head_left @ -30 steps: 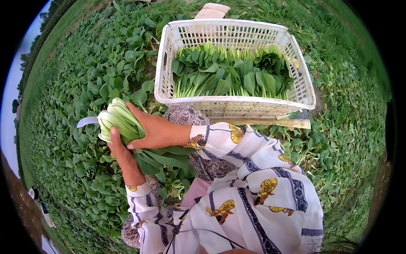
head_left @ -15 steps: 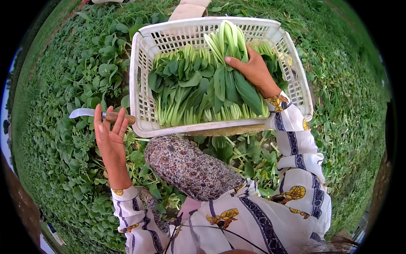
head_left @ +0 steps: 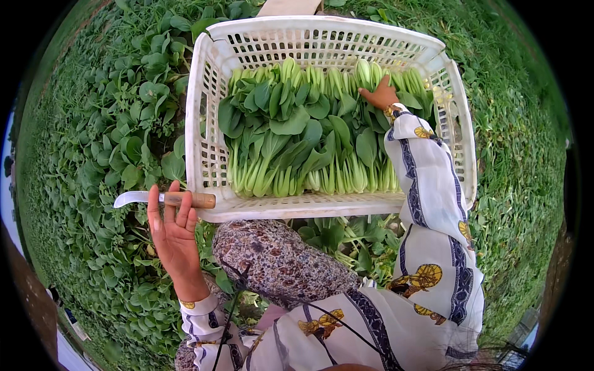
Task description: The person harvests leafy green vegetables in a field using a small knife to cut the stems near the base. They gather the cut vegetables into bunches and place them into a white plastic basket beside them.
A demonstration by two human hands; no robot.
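My left hand [head_left: 175, 232] is raised palm up beside the basket's near left corner. A small curved knife [head_left: 185, 199] with a wooden handle lies across its fingers, gripped between them, the blade pointing left. Inside the white plastic basket [head_left: 309, 208], bunches of bok choy [head_left: 291, 123] lie in two rows, pale stems outward and leaves overlapping in the middle. My right hand [head_left: 379, 96] reaches into the far right part and touches a bok choy bunch [head_left: 366, 73] in the far row. Its thumb and forefinger are spread; the other fingers are mostly hidden.
Leafy plants [head_left: 124, 148] grow thickly left of the basket, and low greenery [head_left: 513, 161] covers the ground to the right. My patterned knee [head_left: 278, 256] is close to the basket's near side. A pale board [head_left: 289, 7] shows beyond the far rim.
My right hand has lowered the lifted bok choy bunch into the far row and loosened its fingers. The left hand, still with the knife, sits slightly lower and further right in view.
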